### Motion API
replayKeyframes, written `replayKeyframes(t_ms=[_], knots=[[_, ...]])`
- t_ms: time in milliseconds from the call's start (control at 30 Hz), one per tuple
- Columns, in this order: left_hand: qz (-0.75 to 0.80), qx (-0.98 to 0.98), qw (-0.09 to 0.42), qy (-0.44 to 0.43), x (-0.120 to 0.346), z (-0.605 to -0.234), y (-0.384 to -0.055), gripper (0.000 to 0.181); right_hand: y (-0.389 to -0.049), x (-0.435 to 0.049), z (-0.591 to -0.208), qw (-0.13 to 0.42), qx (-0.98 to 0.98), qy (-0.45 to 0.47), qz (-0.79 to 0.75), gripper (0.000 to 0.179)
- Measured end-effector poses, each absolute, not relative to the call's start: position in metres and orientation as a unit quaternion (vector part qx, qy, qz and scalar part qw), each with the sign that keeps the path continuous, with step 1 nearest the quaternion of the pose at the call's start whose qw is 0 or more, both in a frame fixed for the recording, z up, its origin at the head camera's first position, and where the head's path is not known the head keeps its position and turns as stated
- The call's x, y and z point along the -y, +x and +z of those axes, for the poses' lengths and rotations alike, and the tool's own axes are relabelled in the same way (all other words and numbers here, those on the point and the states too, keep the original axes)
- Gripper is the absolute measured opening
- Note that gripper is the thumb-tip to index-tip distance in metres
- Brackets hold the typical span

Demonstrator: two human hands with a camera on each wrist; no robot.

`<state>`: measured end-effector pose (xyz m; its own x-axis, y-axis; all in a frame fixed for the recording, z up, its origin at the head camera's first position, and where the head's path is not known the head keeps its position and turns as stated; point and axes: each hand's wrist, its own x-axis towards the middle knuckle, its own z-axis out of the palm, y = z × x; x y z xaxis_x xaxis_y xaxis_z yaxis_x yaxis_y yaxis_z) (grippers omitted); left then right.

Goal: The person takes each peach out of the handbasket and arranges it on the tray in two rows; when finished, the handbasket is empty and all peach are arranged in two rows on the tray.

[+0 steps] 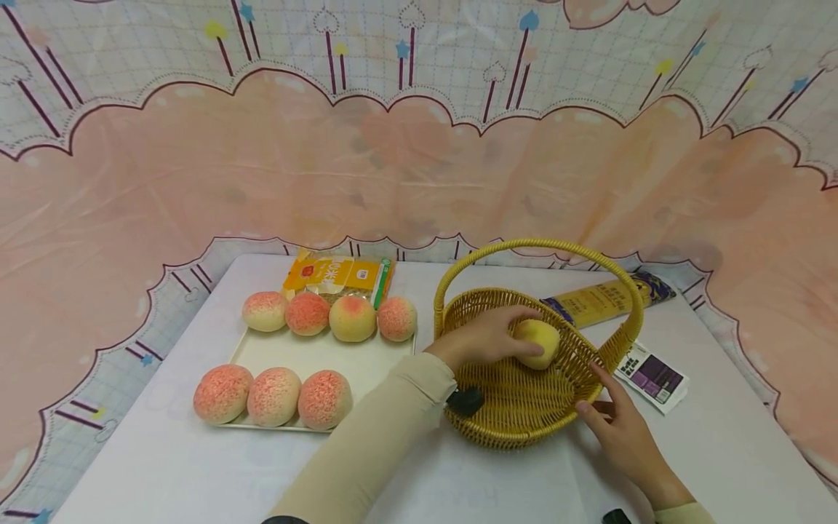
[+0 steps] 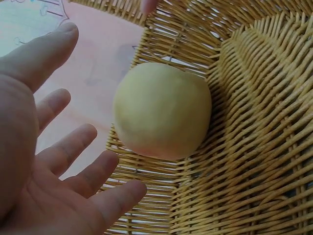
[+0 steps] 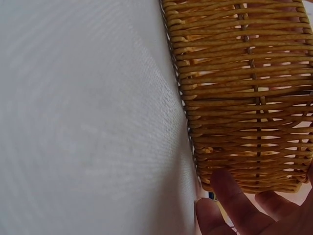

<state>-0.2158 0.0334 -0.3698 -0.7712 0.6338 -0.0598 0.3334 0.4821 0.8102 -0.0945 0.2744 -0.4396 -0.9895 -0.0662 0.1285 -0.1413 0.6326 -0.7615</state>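
A yellow peach [image 1: 540, 342] lies inside the wicker basket [image 1: 507, 429], near its right half. My left hand [image 1: 487, 336] reaches in over the basket's left rim, thumb and fingers around the peach as seen from the head. From the left wrist view, the fingers [image 2: 73, 147] are spread, with a gap between them and the peach [image 2: 164, 110]. At the basket's right side, my right hand [image 1: 622, 429] holds the rim by the handle's foot. Its fingers [image 3: 234, 200] lie along the woven outer wall [image 3: 244, 98] in the right wrist view.
Left of the basket, a white tray [image 1: 356, 356] bears several pink-and-yellow peaches [image 1: 273, 397] in two rows. An orange food packet [image 1: 337, 276] lies behind it. Behind the basket is a gold-and-blue packet [image 1: 589, 302], and to its right a purple-and-white packet [image 1: 655, 378]. The tall handle [image 1: 537, 244] arches over the basket.
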Motion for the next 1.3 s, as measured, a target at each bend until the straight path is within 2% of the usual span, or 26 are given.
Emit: replayKeyframes(t_ms=[333,600,1300], knots=[[0.425,-0.846,0.182,0.266,-0.039,-0.38,-0.22,0.065,-0.095,-0.275,-0.442,0.054,0.906,0.064,0.416,0.063],[0.426,-0.847,0.203,0.245,-0.042,-0.385,-0.223,0.072,-0.095,-0.275,-0.444,0.058,0.903,0.066,0.42,0.063],[0.365,-0.851,0.201,0.32,-0.052,-0.382,-0.221,0.059,-0.095,-0.274,-0.443,0.066,0.9,0.071,0.425,0.061]])
